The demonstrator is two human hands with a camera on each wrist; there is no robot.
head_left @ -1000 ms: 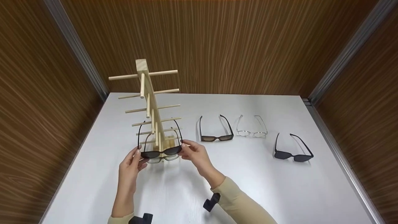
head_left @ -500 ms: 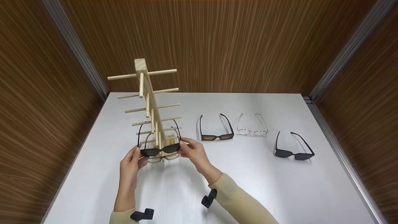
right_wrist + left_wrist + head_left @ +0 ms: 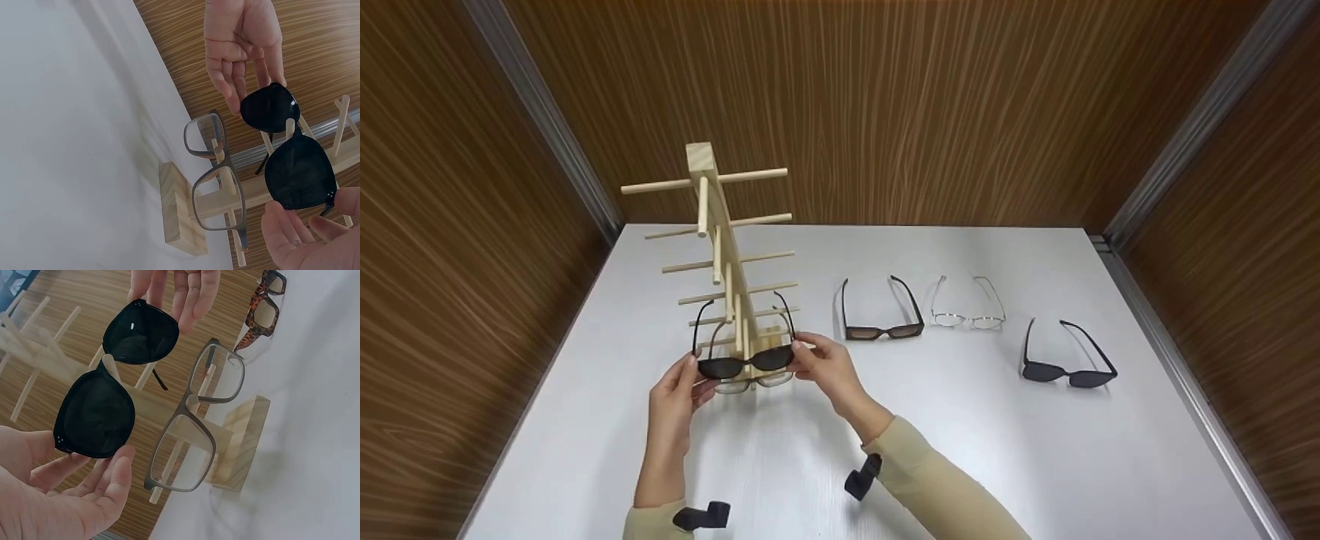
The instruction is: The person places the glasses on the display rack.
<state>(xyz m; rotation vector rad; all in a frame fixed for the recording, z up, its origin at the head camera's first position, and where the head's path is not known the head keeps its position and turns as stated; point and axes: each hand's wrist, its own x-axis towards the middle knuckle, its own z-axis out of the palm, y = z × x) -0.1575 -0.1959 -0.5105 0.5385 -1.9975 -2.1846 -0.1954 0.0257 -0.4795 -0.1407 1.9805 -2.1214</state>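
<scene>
Black sunglasses (image 3: 721, 367) are held between my two hands at a wooden peg stand (image 3: 701, 159), lenses facing me. My left hand (image 3: 675, 394) pinches the left end of the frame, and my right hand (image 3: 829, 371) pinches the right end. Both temples reach back on either side of the post. In the left wrist view a peg tip (image 3: 111, 367) shows at the bridge of the sunglasses. Just below them, grey-framed clear eyeglasses (image 3: 209, 439) hang on the lowest pegs, above the wooden base (image 3: 183, 216).
On the white table (image 3: 960, 450), right of the stand, lie brown-lensed sunglasses (image 3: 885, 332), thin metal-framed eyeglasses (image 3: 967, 322) and dark sunglasses (image 3: 1069, 375), temples unfolded. Upper pegs (image 3: 754, 175) jut out sideways and forward. Wood-grain walls (image 3: 922, 112) enclose the table.
The sunglasses rose slightly and then stayed at about the same height, their temple tips dropping lower against the post. Both hands keep their pinch on the frame ends.
</scene>
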